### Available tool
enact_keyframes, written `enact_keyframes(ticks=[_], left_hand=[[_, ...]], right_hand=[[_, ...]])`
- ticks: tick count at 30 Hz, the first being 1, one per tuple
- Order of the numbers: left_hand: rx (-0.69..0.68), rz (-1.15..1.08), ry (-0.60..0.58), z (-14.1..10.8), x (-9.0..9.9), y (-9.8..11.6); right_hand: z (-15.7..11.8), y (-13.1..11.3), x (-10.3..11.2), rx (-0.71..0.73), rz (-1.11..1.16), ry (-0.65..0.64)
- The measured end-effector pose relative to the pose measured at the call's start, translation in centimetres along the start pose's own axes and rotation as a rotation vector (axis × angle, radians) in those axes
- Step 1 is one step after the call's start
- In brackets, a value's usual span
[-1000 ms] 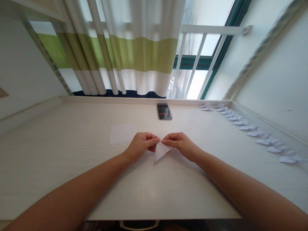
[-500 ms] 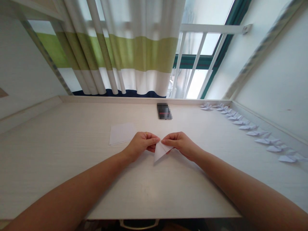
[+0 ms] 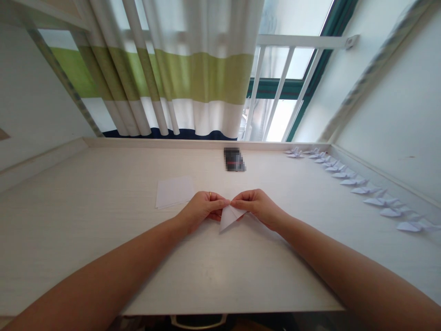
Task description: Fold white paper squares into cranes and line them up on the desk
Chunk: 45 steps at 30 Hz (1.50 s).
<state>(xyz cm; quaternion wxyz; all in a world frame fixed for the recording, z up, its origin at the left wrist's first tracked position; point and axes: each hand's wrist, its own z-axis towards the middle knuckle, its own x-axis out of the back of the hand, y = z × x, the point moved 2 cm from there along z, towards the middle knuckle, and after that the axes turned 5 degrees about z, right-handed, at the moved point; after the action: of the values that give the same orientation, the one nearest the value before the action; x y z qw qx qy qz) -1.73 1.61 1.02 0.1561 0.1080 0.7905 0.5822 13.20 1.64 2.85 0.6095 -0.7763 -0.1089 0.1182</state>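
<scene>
A folded piece of white paper (image 3: pixel 230 218) is held between my two hands above the white table (image 3: pixel 213 276), one pointed corner hanging toward me. My left hand (image 3: pixel 206 205), with a ring on one finger, pinches its upper left edge. From the other side my right hand (image 3: pixel 252 202) grips the top and right part, thumb close to the left thumb. The fingers behind the paper are partly hidden. Flat white sheets (image 3: pixel 174 191) lie just beyond my left hand.
Several folded white paper cranes (image 3: pixel 379 201) stand in a row along the table's right edge. A dark pixelated object (image 3: pixel 234 159) lies near the back rim (image 3: pixel 155 143). Behind are a green-and-white curtain (image 3: pixel 206 76) and a white railing (image 3: pixel 303 41).
The paper's hanging corner has lifted slightly, and my left thumb has edged a little closer to my right. Both hands keep their hold.
</scene>
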Motion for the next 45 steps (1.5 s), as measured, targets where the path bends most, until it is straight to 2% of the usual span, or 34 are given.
enact_keyframes(ticks=[7, 19, 30, 39, 45], left_hand=[[-0.005, 0.034, 0.054, -0.05, 0.07, 0.13], [-0.011, 0.015, 0.078, -0.18, 0.06, 0.41], [-0.025, 0.021, 0.015, 0.01, -0.06, 0.11], [-0.081, 0.068, 0.077, 0.01, -0.09, 0.07], [-0.120, 0.086, 0.140, 0.04, -0.23, 0.00]], right_hand=[[0.00, 0.04, -0.12, -0.003, -0.020, -0.008], [-0.05, 0.15, -0.11, 0.020, -0.054, -0.056], [0.12, 0.16, 0.00, 0.049, -0.133, 0.014], [0.27, 0.30, 0.13, 0.067, -0.209, 0.047], [0.11, 0.08, -0.07, 0.033, -0.122, 0.068]])
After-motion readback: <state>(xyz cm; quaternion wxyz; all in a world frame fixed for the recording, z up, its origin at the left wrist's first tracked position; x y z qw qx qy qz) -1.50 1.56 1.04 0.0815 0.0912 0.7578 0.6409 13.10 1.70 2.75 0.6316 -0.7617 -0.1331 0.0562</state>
